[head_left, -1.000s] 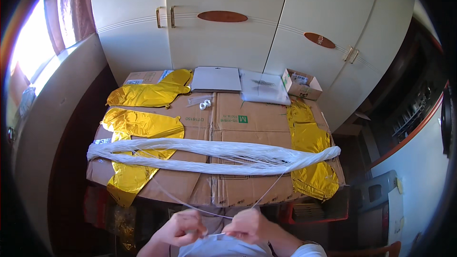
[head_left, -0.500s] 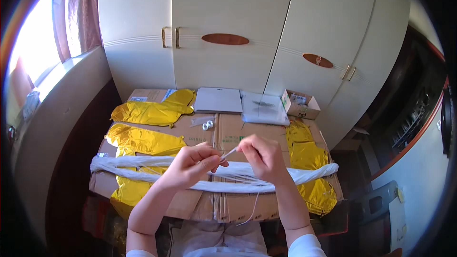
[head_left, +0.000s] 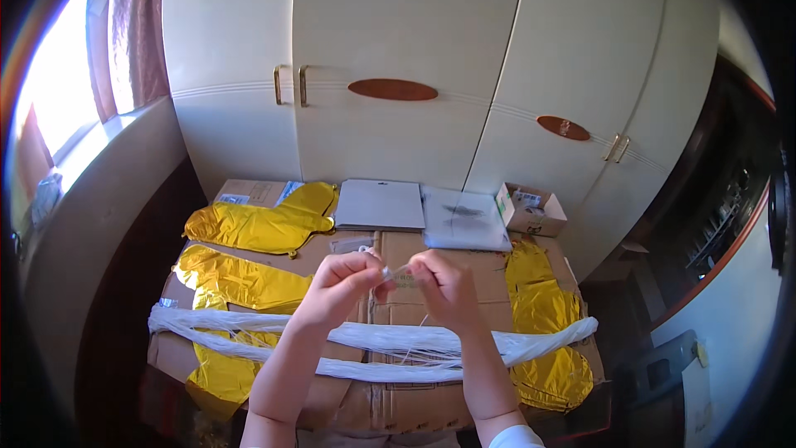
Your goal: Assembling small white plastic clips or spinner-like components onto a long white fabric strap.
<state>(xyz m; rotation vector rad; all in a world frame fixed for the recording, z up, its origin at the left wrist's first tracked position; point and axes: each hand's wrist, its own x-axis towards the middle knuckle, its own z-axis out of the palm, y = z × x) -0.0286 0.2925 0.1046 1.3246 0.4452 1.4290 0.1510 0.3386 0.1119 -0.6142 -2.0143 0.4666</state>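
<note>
My left hand [head_left: 342,286] and my right hand [head_left: 445,286] are raised over the middle of the cardboard-covered table. Both have their fingers pinched on a thin white string [head_left: 400,270], a short piece of which runs between them. Fingers hide the rest of their grip. Beneath the hands and wrists stretches a long looped skein of white string [head_left: 373,337], lying across the table from left to right. My forearms pass over its near strands. Some loose strands sag between its two sides.
Flat yellow foil balloons [head_left: 257,226] lie at the left, with another yellow foil piece [head_left: 543,290] at the right. Along the back are a grey flat box [head_left: 380,204], a clear plastic packet [head_left: 466,220] and a small open carton [head_left: 535,211], before a white wardrobe [head_left: 398,17].
Both hands have drawn closer together, shortening the string showing between them. The head view has tilted up, so the table sits lower in the picture.
</note>
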